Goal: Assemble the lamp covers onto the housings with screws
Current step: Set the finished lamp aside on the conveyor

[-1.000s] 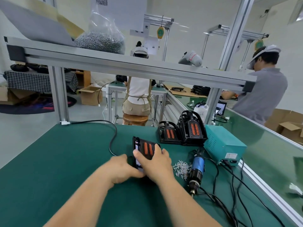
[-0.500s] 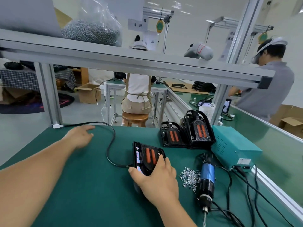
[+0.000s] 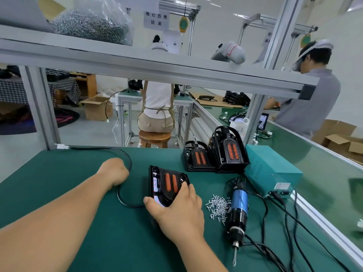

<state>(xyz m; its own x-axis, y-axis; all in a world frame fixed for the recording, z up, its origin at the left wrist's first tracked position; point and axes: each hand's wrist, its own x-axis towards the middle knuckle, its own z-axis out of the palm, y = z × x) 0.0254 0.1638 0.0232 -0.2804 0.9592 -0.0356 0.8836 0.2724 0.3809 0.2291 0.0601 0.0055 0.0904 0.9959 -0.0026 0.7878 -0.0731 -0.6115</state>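
A black lamp housing point(image 3: 167, 183) with two orange lenses lies in the middle of the green mat point(image 3: 68, 173). My right hand point(image 3: 176, 211) grips its near right edge, thumb on the near corner and fingers over the right side. My left hand point(image 3: 115, 170) sits to the housing's left with its fingers curled down over the black cable point(image 3: 125, 201) that leads to the housing; the fingertips are hidden. A loose pile of small screws point(image 3: 218, 209) lies right of my right hand. Beside it lies the blue electric screwdriver point(image 3: 238, 207), bit pointing toward me.
Two more black lamps point(image 3: 216, 154) stand at the back right beside a teal power box point(image 3: 271, 169). Screwdriver cables trail along the right edge. A bag of screws point(image 3: 88, 26) sits on the overhead shelf. Two people work at benches beyond.
My left hand left the housing, reached out to the far left, then came back to the cable beside the housing. My right hand stayed on the housing.
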